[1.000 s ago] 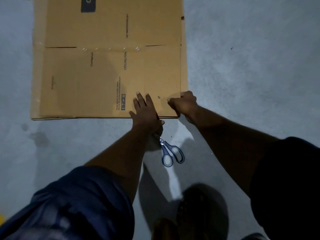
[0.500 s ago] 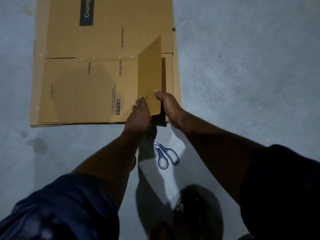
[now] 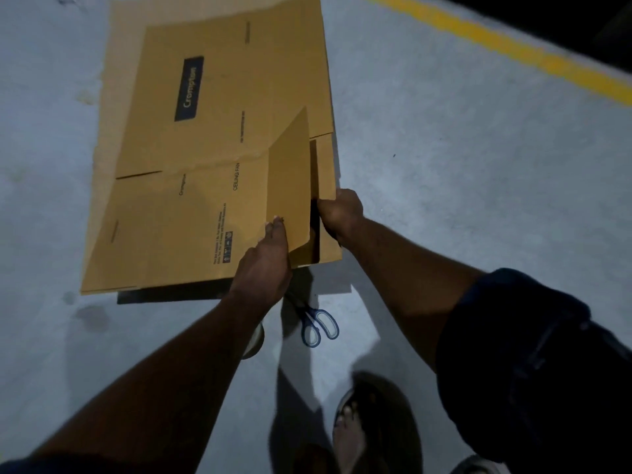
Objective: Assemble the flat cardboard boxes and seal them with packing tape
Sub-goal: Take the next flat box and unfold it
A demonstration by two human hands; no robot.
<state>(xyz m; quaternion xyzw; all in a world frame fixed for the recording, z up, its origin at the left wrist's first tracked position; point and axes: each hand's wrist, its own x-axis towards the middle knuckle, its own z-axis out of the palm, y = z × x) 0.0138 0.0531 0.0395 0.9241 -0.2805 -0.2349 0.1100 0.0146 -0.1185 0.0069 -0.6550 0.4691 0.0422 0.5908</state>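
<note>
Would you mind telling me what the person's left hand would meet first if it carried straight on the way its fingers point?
The raised brown cardboard flap: the left hand's fingers lie against its near edge, pointing up it. Beyond, probably the flat brown cardboard box, though depth is unclear.

Open floor extends right of the cardboard box as far as the yellow line, and also left of the box. The raised flap stands between the left hand and the right hand, which grips the box's right edge. A dark slot opens beside the flap. Below the near edge, scissors lie between the forearms. A pale round object, half hidden under the left forearm, lies near them. A sandalled foot occupies the floor nearer the person.
</note>
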